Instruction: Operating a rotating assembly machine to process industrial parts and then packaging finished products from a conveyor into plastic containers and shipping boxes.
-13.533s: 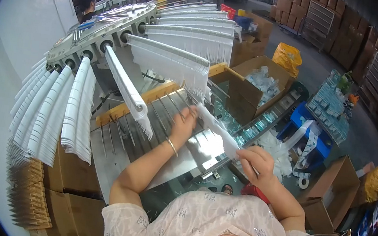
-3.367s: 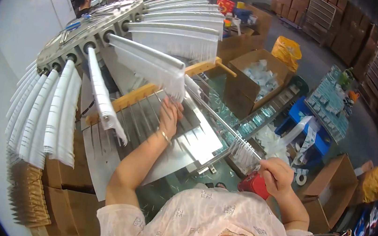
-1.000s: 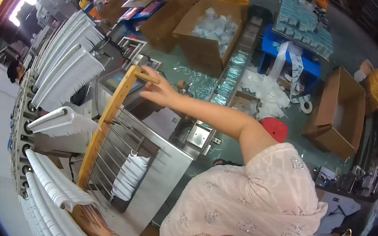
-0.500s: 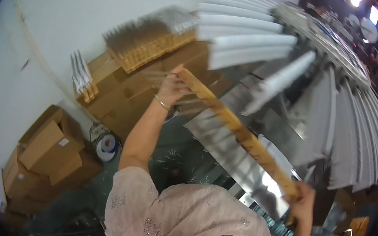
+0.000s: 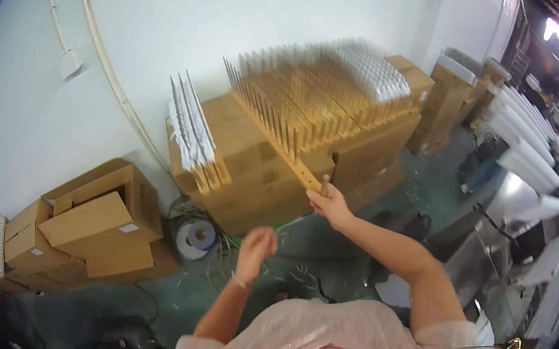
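So I'm gripping the near end of a wooden rack [image 5: 277,139] studded with rows of upright pins in my right hand [image 5: 331,205], fingers closed tight around it. The rack is hanging over the stacked cardboard boxes [image 5: 252,171] against the white wall [image 5: 172,29], next to more pin racks [image 5: 334,97]. My left hand [image 5: 255,247] is floating loose and open in the air, holding nothing, above the green floor [image 5: 323,270].

Wooden pin rack [image 5: 276,143], pins upright, near end gripped, over cartons.
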Available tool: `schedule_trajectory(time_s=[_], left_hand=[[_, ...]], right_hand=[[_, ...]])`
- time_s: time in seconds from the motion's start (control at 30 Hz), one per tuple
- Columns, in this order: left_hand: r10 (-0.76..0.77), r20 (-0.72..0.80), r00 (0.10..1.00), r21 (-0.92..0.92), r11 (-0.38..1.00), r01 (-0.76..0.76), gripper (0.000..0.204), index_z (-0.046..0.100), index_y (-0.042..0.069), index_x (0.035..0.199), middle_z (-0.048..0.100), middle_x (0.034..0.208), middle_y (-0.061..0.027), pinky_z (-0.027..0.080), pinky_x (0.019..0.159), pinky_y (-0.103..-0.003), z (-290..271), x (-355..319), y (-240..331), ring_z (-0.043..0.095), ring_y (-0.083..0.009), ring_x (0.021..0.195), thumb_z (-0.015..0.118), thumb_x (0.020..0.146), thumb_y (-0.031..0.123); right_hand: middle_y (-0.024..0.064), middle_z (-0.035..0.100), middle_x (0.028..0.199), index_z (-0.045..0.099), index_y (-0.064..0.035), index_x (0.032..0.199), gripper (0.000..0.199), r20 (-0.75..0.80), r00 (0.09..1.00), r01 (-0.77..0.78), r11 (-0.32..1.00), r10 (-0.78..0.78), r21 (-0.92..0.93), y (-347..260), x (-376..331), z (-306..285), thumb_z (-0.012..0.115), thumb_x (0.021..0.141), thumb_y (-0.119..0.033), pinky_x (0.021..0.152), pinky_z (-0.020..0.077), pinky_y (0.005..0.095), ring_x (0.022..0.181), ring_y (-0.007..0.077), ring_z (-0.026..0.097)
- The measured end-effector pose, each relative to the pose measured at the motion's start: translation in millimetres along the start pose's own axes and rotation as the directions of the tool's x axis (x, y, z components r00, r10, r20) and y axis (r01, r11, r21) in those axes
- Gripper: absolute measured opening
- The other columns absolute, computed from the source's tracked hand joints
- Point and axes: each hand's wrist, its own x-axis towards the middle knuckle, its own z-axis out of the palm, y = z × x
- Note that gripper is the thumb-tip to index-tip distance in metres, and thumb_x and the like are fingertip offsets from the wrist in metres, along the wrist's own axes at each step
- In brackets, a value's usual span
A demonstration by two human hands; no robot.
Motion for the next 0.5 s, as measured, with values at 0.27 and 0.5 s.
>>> schedule_trajectory(time_s=[0.27,0.5], left_hand=[[-0.359,-0.447,0.82,-0.186,0.933,0.307,0.017,0.053,0.002,0.098,0.058,0.086,-0.0065,0.046,0.061,-0.025,-99.3,-67.9,-17.9,0.055,-0.0122,0.069,0.05,0.084,0.012],[-0.313,-0.482,0.818,-0.237,0.946,0.222,0.017,0.052,0.003,0.099,0.058,0.087,-0.007,0.047,0.061,-0.025,-119.1,-51.2,-8.8,0.056,-0.0134,0.069,0.05,0.084,0.012]], right_hand=[[0.0022,0.05,0.057,0.047,-0.0052,0.083,0.02,-0.244,0.962,-0.07,0.974,0.123,0.217,68.6,176.3,67.7,0.064,0.074,-0.012,0.038,0.0329,0.0217,0.043,0.0095,0.043],[0.006,0.057,0.09,0.05,-0.0025,0.101,0.036,0.11,0.864,-0.458,0.677,0.491,0.576,102.4,178.5,135.2,0.058,0.08,-0.031,0.065,0.0462,0.0298,0.079,0.0181,0.056]])
